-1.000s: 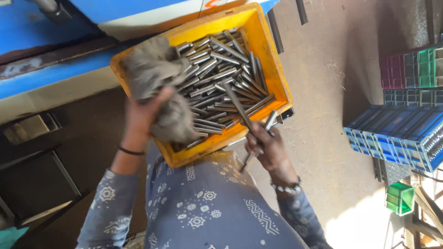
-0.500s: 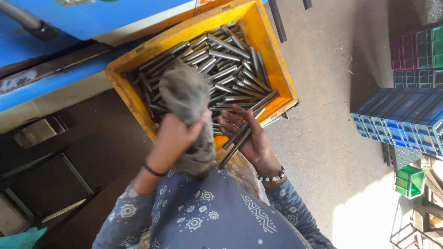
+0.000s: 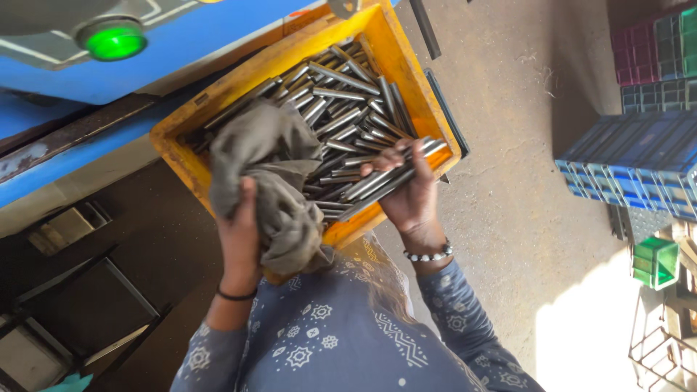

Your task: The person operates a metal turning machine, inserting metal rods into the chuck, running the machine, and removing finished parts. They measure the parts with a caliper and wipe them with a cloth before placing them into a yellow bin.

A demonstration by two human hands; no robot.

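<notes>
My left hand was clamped on a crumpled grey cloth, fingers closed around its bunched middle, so that the cloth hung over the near left part of the yellow crate. My right hand was closed on a small bundle of metal rods, gripping them near the crate's near right corner; the rods lay slanted across my palm, their far ends pointing toward the right rim. The two hands were apart, with cloth on one side and rods on the other, both over the crate.

The crate itself was full of loose metal pins of the same grey steel, piled in several directions. A black band sat on my left wrist and a beaded bracelet on my right. My patterned blue sleeves filled the near edge of the view.

Beyond the crate, to the far left, I saw a blue machine body with a lit green button. On the concrete floor to the right stood stacked blue crates, with red and green ones farther off and a small green box nearer.
</notes>
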